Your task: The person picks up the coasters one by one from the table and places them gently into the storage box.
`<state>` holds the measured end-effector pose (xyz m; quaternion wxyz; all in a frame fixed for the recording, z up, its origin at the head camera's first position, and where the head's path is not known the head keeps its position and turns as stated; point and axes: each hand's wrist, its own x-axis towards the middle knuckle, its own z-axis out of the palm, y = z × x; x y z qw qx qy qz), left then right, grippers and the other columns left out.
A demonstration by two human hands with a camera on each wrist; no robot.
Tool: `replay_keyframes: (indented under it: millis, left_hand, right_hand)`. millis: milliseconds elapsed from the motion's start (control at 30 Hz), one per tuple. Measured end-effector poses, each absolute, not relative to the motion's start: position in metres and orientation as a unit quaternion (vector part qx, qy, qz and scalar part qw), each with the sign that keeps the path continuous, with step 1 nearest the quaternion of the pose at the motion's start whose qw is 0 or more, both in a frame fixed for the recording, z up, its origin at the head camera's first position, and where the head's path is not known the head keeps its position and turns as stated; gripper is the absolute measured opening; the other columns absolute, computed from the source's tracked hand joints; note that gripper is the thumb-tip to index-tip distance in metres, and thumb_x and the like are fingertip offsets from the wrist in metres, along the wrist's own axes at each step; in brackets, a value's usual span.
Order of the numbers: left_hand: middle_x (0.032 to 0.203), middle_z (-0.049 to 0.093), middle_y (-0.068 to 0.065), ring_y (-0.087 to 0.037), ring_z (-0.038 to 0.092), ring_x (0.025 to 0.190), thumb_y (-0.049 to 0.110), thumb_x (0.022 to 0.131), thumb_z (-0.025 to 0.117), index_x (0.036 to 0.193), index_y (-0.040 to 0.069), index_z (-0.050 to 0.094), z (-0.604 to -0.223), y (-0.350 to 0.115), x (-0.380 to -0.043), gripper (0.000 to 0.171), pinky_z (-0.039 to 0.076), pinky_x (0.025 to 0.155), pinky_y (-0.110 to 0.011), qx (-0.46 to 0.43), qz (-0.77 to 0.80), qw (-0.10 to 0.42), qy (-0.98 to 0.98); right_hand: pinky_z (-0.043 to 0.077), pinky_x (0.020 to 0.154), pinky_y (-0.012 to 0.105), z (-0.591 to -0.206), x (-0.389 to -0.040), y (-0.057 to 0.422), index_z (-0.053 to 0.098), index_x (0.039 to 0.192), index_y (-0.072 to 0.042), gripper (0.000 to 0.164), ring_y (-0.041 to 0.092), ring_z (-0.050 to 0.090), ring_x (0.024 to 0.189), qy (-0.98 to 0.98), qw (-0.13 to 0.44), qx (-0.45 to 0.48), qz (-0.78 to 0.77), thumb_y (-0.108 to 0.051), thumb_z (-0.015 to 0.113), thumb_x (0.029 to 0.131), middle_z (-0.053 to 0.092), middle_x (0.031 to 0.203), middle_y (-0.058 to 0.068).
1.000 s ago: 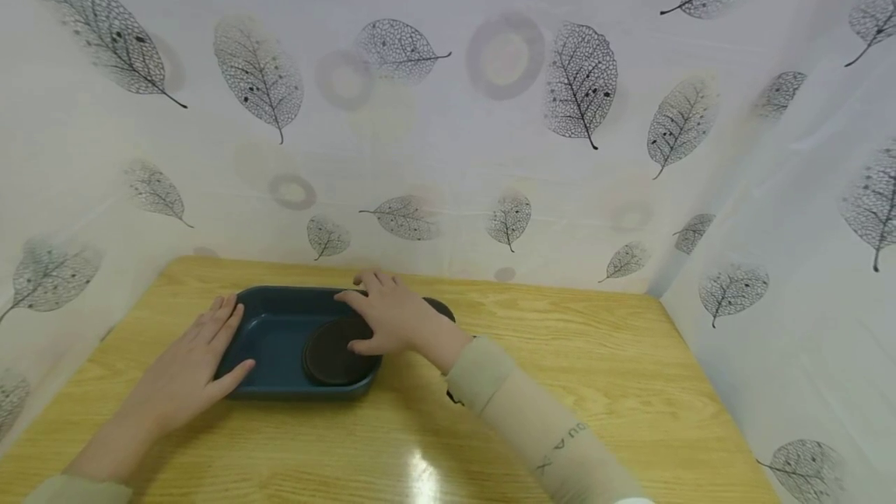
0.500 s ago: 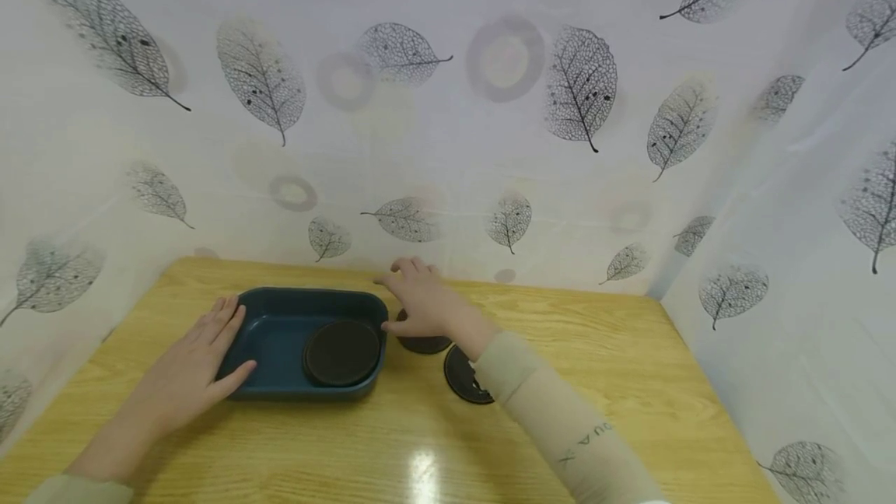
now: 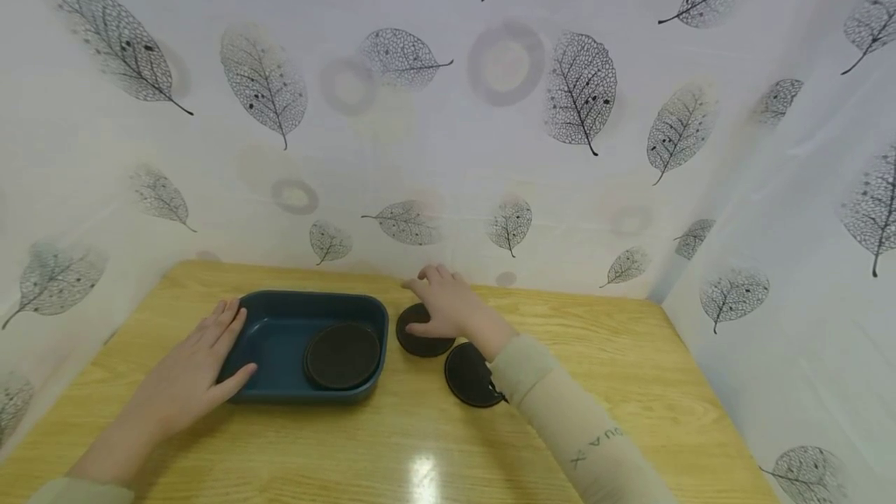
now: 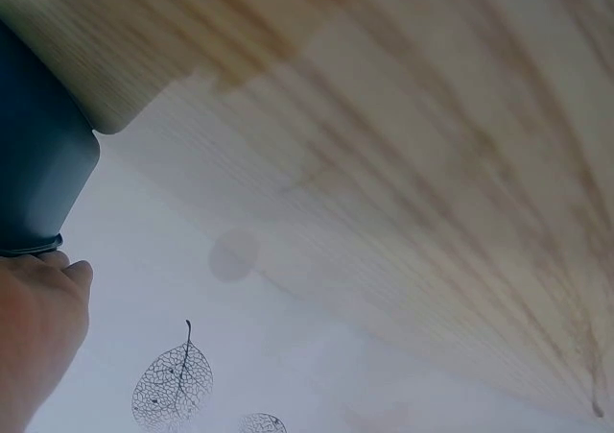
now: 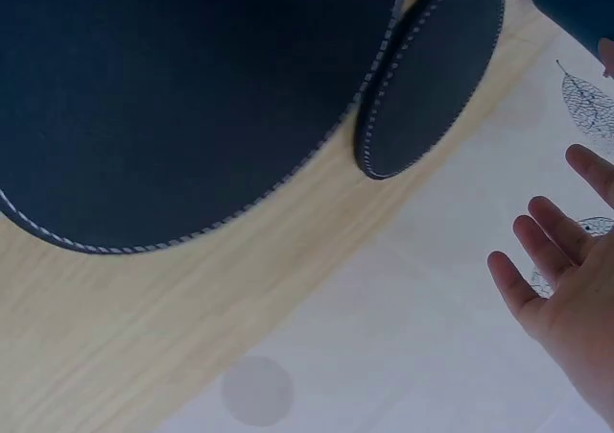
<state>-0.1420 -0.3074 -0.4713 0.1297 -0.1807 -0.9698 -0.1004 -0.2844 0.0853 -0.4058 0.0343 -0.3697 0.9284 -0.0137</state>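
A dark blue rectangular tray (image 3: 269, 393) lies on the table's left half. My left hand (image 3: 189, 368) rests on its left end, fingers straight along the outside and thumb over the near rim. Inside, at the right end, lies a round black coaster (image 3: 343, 356), perhaps stacked on another. Right of the tray my right hand (image 3: 451, 306) hovers with spread, empty fingers over a second black coaster (image 3: 420, 341), partly covering it. A third coaster (image 3: 470, 376) lies nearer, partly hidden by the wrist. In the right wrist view, pale stitching edges a coaster (image 5: 432, 78).
The wooden table (image 3: 595, 379) meets a white curtain (image 3: 448, 138) printed with dark leaves at its back and sides. A bright reflection shows on the table near the front.
My right hand has moved right, from above the coaster in the tray to above the coaster outside it, with its fingers empty. My left hand stays on the tray.
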Motion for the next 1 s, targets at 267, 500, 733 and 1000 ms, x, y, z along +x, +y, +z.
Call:
replay_keyframes:
  millis: [267,500,733,1000]
  left_hand:
    - [0.173,0.017,-0.032,-0.035,-0.001,0.167,0.044,0.104,0.064,0.164,-0.01,0.024,-0.474,-0.307,-0.141,0.091,-0.022,0.122,-0.012,-0.176,-0.106,0.124,-0.971]
    - [0.174,0.016,-0.031,-0.031,-0.005,0.167,0.043,0.104,0.065,0.164,-0.01,0.025,-0.473,-0.306,-0.141,0.09,-0.022,0.122,-0.011,-0.173,-0.108,0.125,-0.971]
    - [0.174,0.016,-0.031,-0.039,0.004,0.167,0.043,0.104,0.065,0.164,-0.01,0.025,-0.471,-0.305,-0.141,0.089,-0.022,0.122,-0.011,-0.173,-0.114,0.122,-0.971]
    - [0.174,0.015,-0.031,-0.034,0.0,0.168,0.041,0.104,0.065,0.164,-0.01,0.025,-0.47,-0.305,-0.141,0.089,-0.021,0.122,-0.01,-0.175,-0.115,0.124,-0.97]
  right_hand:
    - [0.048,0.114,0.051,-0.427,-0.287,0.09,0.05,0.159,-0.022,0.075,0.032,0.048,0.141,0.937,0.055,-0.346,-0.005,-0.055,0.072,0.096,0.051,0.152,0.014]
    - [0.047,0.116,0.054,-0.441,-0.287,0.091,0.052,0.157,-0.021,0.076,0.034,0.05,0.139,0.94,0.061,-0.335,-0.016,-0.057,0.073,0.094,0.053,0.149,0.015]
    - [0.046,0.117,0.056,-0.449,-0.285,0.09,0.048,0.159,-0.021,0.082,0.035,0.051,0.139,0.943,0.08,-0.321,-0.028,-0.06,0.073,0.092,0.053,0.15,0.017]
    - [0.044,0.118,0.054,-0.456,-0.284,0.088,0.047,0.16,-0.021,0.087,0.033,0.049,0.139,0.946,0.084,-0.311,-0.029,-0.063,0.075,0.09,0.051,0.148,0.016]
